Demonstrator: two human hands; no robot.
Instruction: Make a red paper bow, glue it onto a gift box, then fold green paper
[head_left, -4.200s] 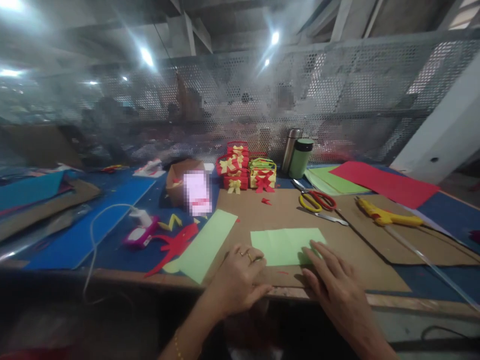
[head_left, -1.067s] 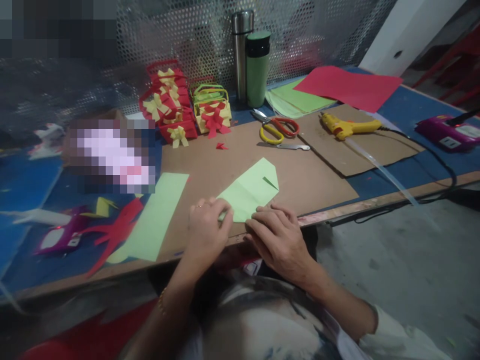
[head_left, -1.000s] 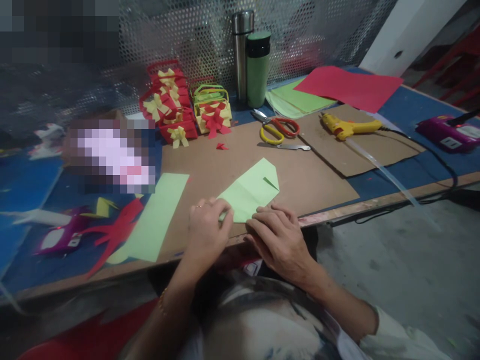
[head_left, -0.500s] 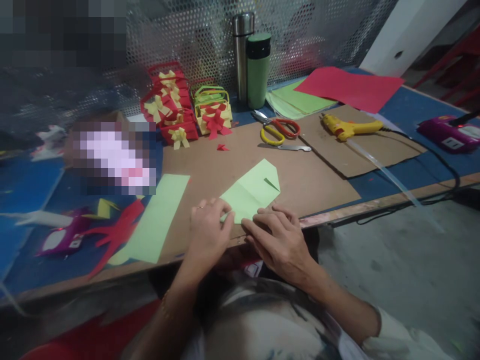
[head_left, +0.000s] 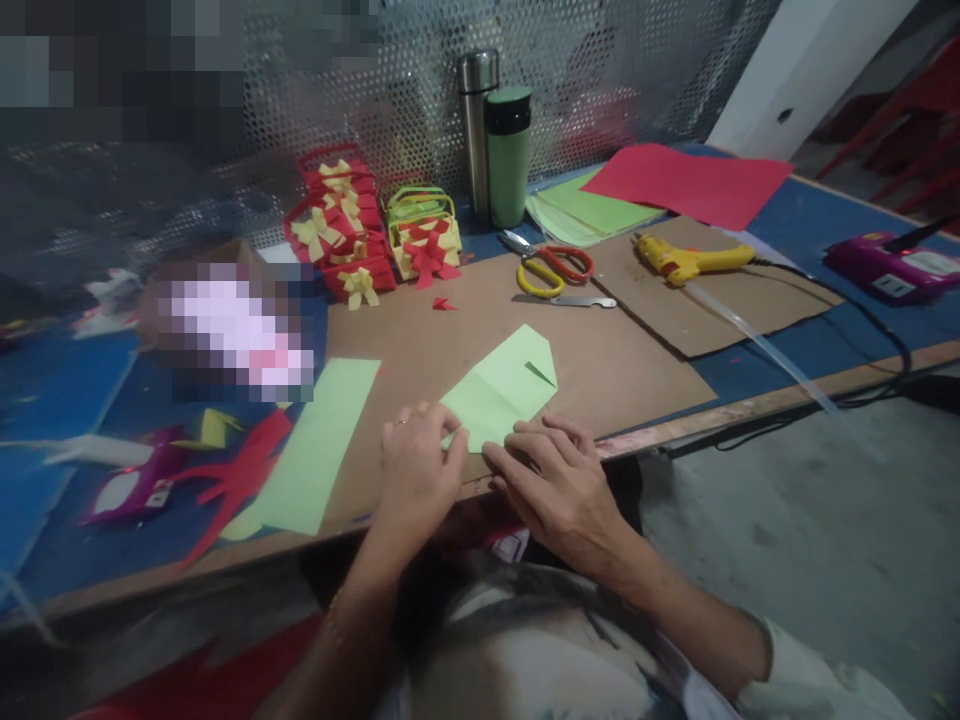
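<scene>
A light green sheet of paper (head_left: 499, 385), creased and with a dark slit near its upper right corner, lies on a brown cardboard (head_left: 420, 345) at the table's front edge. My left hand (head_left: 424, 450) pinches the paper's lower left edge between thumb and fingers. On the lower right edge rest the fingertips of my right hand (head_left: 559, 470), its fingers bent and slightly apart. A second light green strip (head_left: 322, 440) lies left of my left hand.
Scissors (head_left: 551, 270) and a metal blade (head_left: 592, 302) lie behind the paper. Farther right is a yellow glue gun (head_left: 694, 260). Small red baskets (head_left: 349, 225), a green bottle (head_left: 508, 160) and red paper (head_left: 686, 185) stand or lie at the back. Red cut paper (head_left: 244, 470) is at left.
The whole view has shifted slightly, so the table items appear a little lower. Both hands keep nearly the same place on the green paper.
</scene>
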